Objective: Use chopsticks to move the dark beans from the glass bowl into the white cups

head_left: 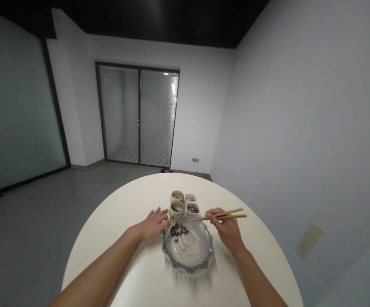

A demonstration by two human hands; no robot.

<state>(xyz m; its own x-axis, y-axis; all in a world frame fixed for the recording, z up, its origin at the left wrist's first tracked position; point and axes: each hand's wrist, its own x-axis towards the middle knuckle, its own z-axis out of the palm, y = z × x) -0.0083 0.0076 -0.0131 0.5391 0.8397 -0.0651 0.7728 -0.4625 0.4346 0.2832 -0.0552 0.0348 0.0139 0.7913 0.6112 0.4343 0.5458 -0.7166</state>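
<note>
Two chopsticks [215, 216] are gripped in the right hand [225, 228], its fingers closed around them. Their tips are held over the far rim of a glass bowl [188, 256], where dark beans [178, 230] are heaped. The left hand [154, 224] is laid against the bowl's left edge with fingers stretched out and nothing held. Four small cups [176, 209] are set just behind on the round table [124, 221].

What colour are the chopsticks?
The chopsticks are light brown, like plain wood. The head view shows them best.

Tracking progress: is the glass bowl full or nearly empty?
Nearly empty: the glass bowl holds only a small dark cluster by its far rim.
</note>
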